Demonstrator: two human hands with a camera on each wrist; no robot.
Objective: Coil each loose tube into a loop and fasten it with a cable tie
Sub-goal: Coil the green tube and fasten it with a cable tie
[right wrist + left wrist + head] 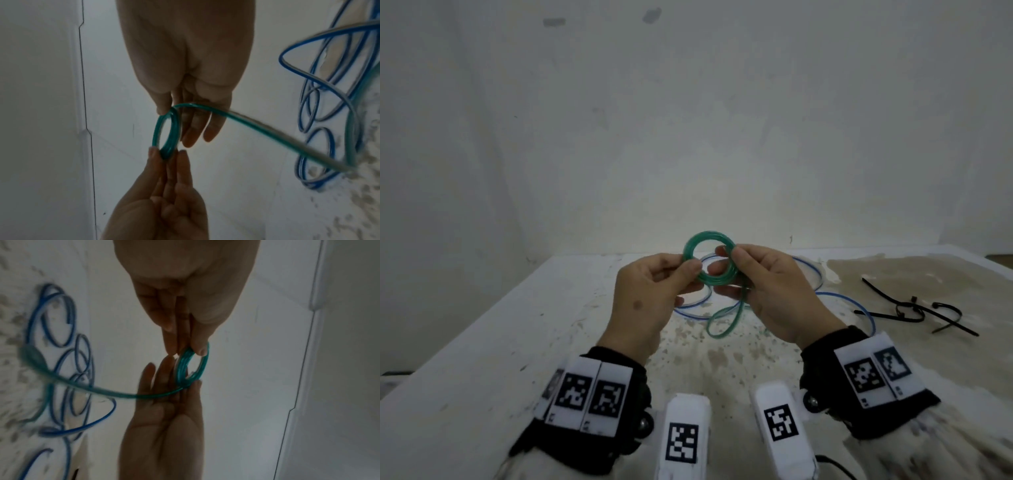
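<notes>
A green tube [709, 236] is wound into a small coil of several turns and held above the table. My left hand [690, 274] pinches the coil's left side between thumb and fingers. My right hand [726, 270] grips the right side, thumb on top and fingers behind. The coil's loose tail [722, 317] hangs down in a bend to the table. In the left wrist view my left hand [185, 352] pinches the coil [182, 368] from above. From the right wrist camera, the right hand [174, 120] holds the coil [155, 131] where the tail leaves it.
A long blue tube [819, 277] lies in loose loops on the stained white table [482, 359] behind and right of my hands. Several black cable ties [912, 306] lie at the right. A pale wall stands close behind the table.
</notes>
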